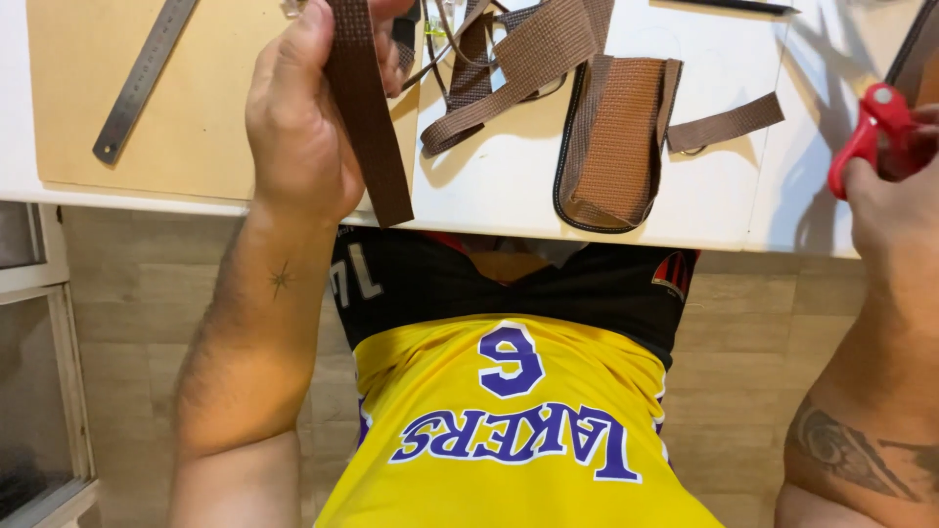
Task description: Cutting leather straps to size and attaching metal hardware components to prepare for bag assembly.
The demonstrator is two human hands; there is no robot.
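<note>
My left hand (298, 117) is clenched round a dark brown strap (367, 108), thumb side toward me, and the strap hangs down past the near edge of the counter (509, 196) with its cut end free. My right hand (895, 186) is closed on red-handled scissors (866, 137) at the far right; only the handle shows, so I cannot tell where the blades point.

Behind the strap lies a loose heap of lighter woven strips (509, 59), and to its right a woven pouch (616, 142) with dark edging, one short strip (729, 122) sticking out from under it. A steel ruler (142, 78) rests on a tan board (196, 98) at the left of the counter.

To handle this well, I judge the strap wants to be held taut and flat, not twisted, with my grip close enough to the free end that it does not swing. The scissors are well apart from the strap, so the two hands need to meet over the counter rather than over my lap, where a cut piece would drop to the floor. Fingers should stay clear of the blade line, and the heap should stay out of the way.
</note>
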